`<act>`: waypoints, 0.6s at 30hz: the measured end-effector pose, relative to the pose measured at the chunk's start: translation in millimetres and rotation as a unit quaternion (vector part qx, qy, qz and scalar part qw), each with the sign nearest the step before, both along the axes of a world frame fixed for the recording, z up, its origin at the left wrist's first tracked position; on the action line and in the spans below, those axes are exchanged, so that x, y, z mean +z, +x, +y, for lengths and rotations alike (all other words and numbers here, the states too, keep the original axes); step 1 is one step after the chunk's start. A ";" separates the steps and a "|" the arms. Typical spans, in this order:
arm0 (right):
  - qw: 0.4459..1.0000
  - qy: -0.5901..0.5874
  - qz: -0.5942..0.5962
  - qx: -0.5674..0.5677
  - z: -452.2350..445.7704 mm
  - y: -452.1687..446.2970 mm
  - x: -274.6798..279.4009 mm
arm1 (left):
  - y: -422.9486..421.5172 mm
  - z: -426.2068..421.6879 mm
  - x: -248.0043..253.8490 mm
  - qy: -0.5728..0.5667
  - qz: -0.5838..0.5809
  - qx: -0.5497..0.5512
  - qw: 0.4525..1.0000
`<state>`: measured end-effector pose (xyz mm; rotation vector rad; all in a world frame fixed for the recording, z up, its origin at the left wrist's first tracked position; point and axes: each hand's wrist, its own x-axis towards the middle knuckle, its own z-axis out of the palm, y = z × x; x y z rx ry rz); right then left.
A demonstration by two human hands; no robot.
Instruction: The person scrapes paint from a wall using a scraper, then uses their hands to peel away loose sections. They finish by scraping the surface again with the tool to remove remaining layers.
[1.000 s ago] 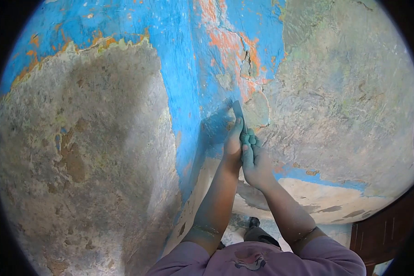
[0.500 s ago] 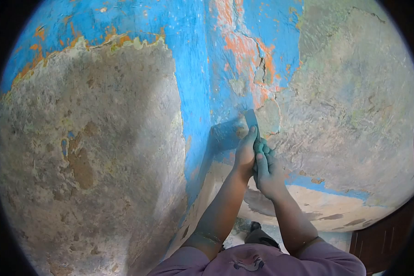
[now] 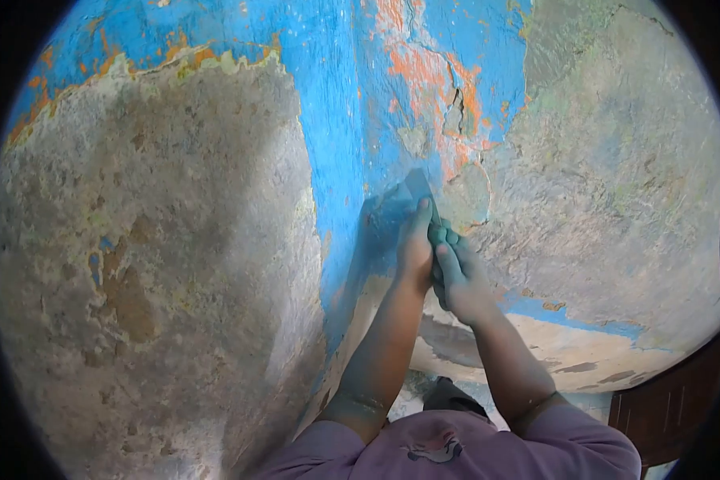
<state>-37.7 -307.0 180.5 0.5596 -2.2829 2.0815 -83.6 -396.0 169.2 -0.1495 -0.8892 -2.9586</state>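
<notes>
A flat-bladed scraper [image 3: 418, 184] meets the blue-painted wall [image 3: 388, 152] near the corner, tilted up and to the left. My left hand [image 3: 414, 244] is closed on it, with the thumb lying along the lower part of the blade. Lower and to the right, my right hand [image 3: 458, 276] wraps round the handle, most of which the fingers hide. Greyish-blue dust coats both hands. Just right of the blade is a bare, rounded plaster patch [image 3: 466, 196] with a cracked edge.
Bare grey plaster [image 3: 208, 208] covers much of the left wall, with ragged blue and orange paint above it. A deep crack [image 3: 456, 100] runs down the right wall. Dark brown wooden furniture [image 3: 656, 412] stands at lower right. A dark shoe or trouser leg [image 3: 448, 396] shows below.
Both hands and the scraper have shifted left and slightly up along the blue paint. The grip looks the same.
</notes>
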 end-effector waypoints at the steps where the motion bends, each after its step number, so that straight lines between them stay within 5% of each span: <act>1: 0.994 -0.062 -0.089 0.028 -3.8 6.8 11.2 | -0.3 -3.0 3.3 -0.034 -0.021 0.026 0.999; 4: 0.976 -0.156 -0.124 0.086 -1.0 11.3 -3.5 | 17.6 -10.2 5.5 -0.101 -0.057 0.038 0.993; 6: 0.972 -0.154 -0.132 0.115 6.7 22.6 -26.3 | 38.2 -7.8 -1.6 -0.243 -0.018 0.083 0.966; 10: 0.957 -0.202 -0.173 0.113 17.2 57.2 -57.5 | 85.3 -6.7 -54.2 -0.315 0.018 0.021 0.949; 18: 0.970 -0.101 -0.132 0.176 33.6 119.3 -109.8 | 160.0 -11.6 -89.3 -0.418 -0.059 -0.035 0.906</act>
